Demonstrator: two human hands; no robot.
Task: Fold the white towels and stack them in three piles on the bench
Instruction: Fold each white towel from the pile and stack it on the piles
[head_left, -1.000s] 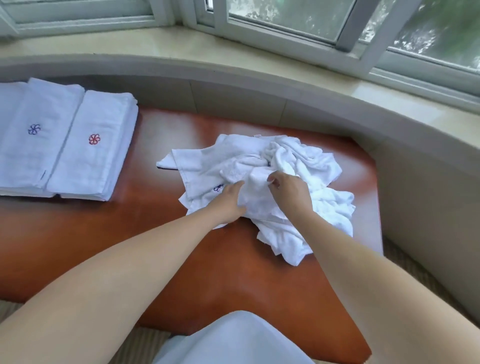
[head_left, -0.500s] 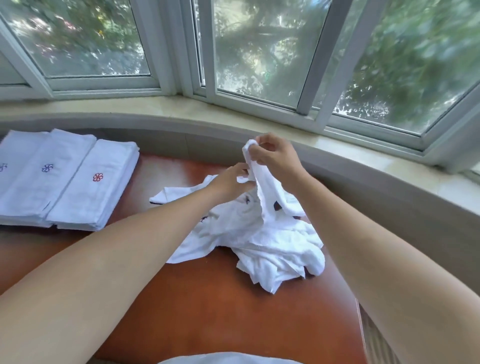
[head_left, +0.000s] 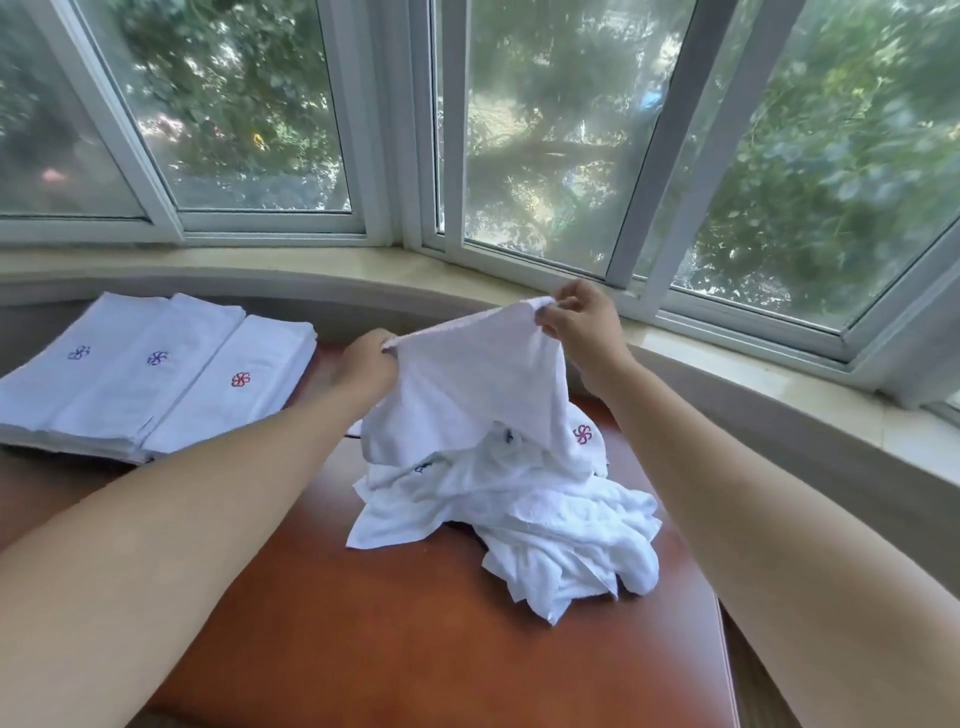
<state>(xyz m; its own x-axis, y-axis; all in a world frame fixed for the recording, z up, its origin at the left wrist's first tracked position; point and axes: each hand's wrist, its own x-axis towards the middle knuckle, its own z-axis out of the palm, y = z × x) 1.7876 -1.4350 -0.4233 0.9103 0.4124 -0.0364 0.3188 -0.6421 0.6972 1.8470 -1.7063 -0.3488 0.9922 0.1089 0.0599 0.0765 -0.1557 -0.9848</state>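
A white towel (head_left: 478, 384) with a red flower mark hangs stretched between my hands above the bench. My left hand (head_left: 363, 364) pinches its left top corner and my right hand (head_left: 576, 317) pinches the right top corner, held higher. Its lower part still trails into a crumpled heap of white towels (head_left: 545, 525) lying on the reddish-brown bench (head_left: 415, 649). At the far left lie three piles of folded towels (head_left: 156, 374) side by side, two with blue flower marks, one with a red one.
A curved stone sill (head_left: 779, 384) and a grey wall band wrap round the back and right of the bench. Windows (head_left: 545, 145) stand behind it. The bench's right edge drops off near my right forearm.
Both hands took a towel from the heap, raised it and drew apart, so its top edge is now stretched between them. The camera tilted up toward the windows.
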